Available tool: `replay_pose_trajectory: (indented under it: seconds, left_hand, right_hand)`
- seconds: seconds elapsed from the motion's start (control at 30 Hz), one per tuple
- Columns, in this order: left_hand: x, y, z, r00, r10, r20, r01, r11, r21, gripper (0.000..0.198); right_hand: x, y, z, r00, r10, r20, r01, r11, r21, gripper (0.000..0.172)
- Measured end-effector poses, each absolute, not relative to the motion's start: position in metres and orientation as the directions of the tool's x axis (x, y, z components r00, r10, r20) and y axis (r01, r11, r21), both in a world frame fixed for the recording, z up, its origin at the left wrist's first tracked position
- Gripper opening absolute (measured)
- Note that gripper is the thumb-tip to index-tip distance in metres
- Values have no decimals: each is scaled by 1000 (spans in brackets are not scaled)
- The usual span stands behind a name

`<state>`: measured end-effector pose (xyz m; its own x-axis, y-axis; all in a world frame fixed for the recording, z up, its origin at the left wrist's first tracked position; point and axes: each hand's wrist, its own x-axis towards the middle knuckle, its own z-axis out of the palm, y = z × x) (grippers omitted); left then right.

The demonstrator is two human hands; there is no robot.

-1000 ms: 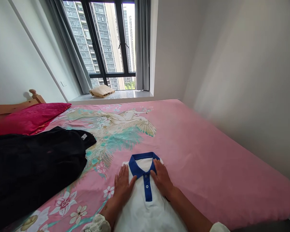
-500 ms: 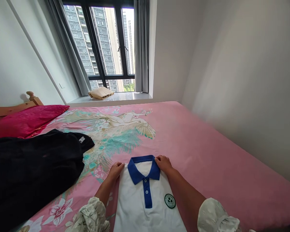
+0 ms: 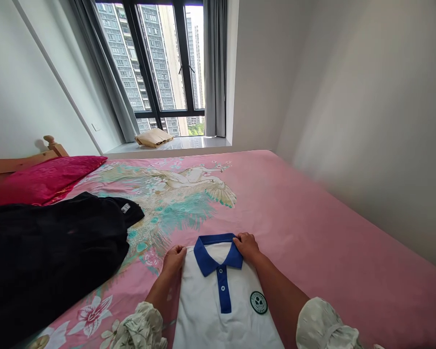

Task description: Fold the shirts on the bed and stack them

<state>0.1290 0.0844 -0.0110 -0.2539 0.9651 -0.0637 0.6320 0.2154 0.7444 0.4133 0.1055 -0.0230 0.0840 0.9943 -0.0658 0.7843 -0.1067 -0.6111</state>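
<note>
A white polo shirt (image 3: pixel 203 310) with a blue collar, a blue button placket and a round green badge lies front up on the pink bed, its lower end cut off by the frame. My left hand (image 3: pixel 175 258) pinches the shirt's shoulder edge left of the collar. On the other side, my right hand (image 3: pixel 246 244) has its fingers closed on the shirt beside the right end of the collar. Both sleeves of the shirt are out of sight.
Black clothing (image 3: pixel 54 257) lies on the left of the bed (image 3: pixel 312 232), in front of a red pillow (image 3: pixel 54 177). A folded beige cloth (image 3: pixel 154 137) rests on the windowsill. Walls border the bed behind and at right.
The view has shifted slightly, so everything appears a little to the right. Both hands keep their hold on the shirt, with hardly any movement.
</note>
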Motion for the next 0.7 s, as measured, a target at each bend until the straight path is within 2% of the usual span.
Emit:
replay_pose_trajectory:
  seconds: [0.13,0.27,0.33,0.4,0.43,0.5,0.6,0.7]
  left_hand:
    - [132,82,-14,-331,943,27,679,218,701,19]
    - [138,66,-11,-367,919,147,709,174,683,38]
    - [145,48,-10,-297,930,214,739,82,669,43]
    - [154,25,-12,-103,960,260,806,-73,588,47]
    - [159,13,-15,7,969,246,842,-138,521,51]
    - [165,-9,-20,129,982,136,914,-171,367,59]
    - [166,-27,-19,2,999,-52,979,8,205,64]
    - [169,-34,-8,-134,988,-76,982,142,126,66]
  right_hand:
    - [416,105,-23,143,989,-26,741,-125,-659,35]
    - [423,87,-15,194,981,24,675,-116,-728,46]
    - [420,61,-14,209,973,95,672,-73,-737,51]
    - [412,27,-17,176,966,191,726,3,-687,55]
    - [408,9,-20,133,969,209,769,32,-638,57]
    - [403,-22,-24,33,991,126,851,38,-523,63]
    - [404,-49,-19,37,993,-110,920,-77,-385,64]
    - [409,-54,-2,116,985,-130,935,-152,-320,63]
